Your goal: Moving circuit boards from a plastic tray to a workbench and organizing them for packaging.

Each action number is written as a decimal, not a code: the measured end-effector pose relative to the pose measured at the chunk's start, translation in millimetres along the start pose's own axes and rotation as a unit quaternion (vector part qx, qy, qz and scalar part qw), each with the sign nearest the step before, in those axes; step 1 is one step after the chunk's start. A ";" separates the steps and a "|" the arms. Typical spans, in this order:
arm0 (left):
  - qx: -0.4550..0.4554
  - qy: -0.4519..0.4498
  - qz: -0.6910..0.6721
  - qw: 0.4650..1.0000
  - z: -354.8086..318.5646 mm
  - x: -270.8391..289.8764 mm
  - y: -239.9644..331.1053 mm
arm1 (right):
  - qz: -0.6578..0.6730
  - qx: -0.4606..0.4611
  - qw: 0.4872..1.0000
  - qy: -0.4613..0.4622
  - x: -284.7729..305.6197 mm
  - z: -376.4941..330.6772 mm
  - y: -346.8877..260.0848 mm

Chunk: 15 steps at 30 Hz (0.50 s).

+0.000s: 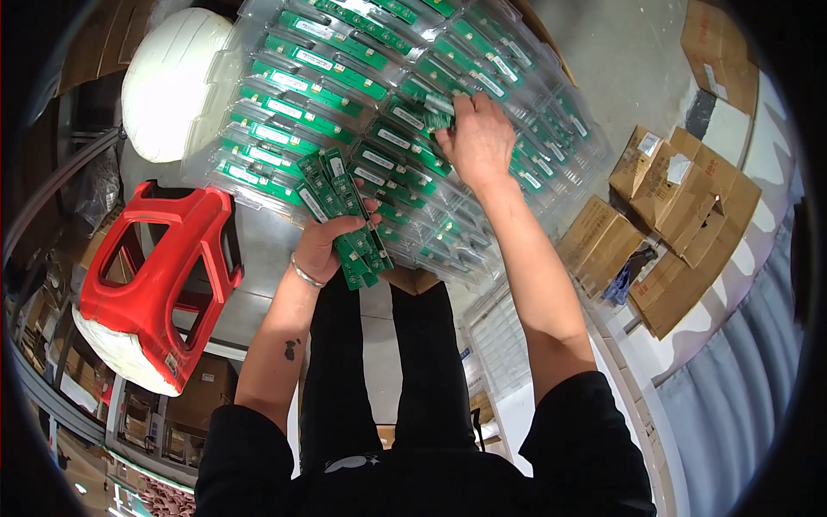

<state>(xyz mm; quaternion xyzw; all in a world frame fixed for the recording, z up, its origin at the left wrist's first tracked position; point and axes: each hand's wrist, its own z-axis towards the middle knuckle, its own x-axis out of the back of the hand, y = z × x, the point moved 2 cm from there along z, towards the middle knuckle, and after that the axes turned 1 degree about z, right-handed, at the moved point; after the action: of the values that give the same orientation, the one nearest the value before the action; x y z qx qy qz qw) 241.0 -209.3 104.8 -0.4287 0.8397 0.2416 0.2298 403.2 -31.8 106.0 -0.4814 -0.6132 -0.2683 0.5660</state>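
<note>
A fanned stack of narrow green circuit boards [338,202] is gripped in my left hand [332,237], with the thumb across it and fingers behind. My right hand [482,138] reaches over the clear plastic tray [207,164], its fingers closed around the edge of a green circuit board [438,114]. Rows of similar boards with white labels lie in the tray's slots. The left-hand stack hangs over the tray's near edge, and some of its boards are hidden behind others.
To the left stands a red plastic stool [138,302], with a round white object [172,82] beyond it. Opened cardboard boxes [689,194] sit at the right, near a blue-grey curtain [732,388]. Shelving with boxes fills the lower left.
</note>
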 end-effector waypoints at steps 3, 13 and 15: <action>-0.007 0.001 -0.003 1.000 0.0 1.2 0.2 | -0.029 0.043 0.998 -0.020 2.2 -12.6 -12.0; -0.010 0.021 -0.007 1.000 -3.6 10.5 -1.1 | -0.037 0.028 0.998 -0.040 2.4 -24.1 -22.4; -0.012 0.026 -0.006 1.000 -4.9 12.9 -1.5 | -0.017 0.023 0.997 -0.066 1.4 -32.8 -29.9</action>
<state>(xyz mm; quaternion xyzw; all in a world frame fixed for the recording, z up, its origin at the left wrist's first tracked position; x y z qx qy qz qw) 234.6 -220.9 100.7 -0.4422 0.8400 0.2388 0.2044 390.9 -71.8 120.9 -0.4742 -0.6635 -0.2309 0.5307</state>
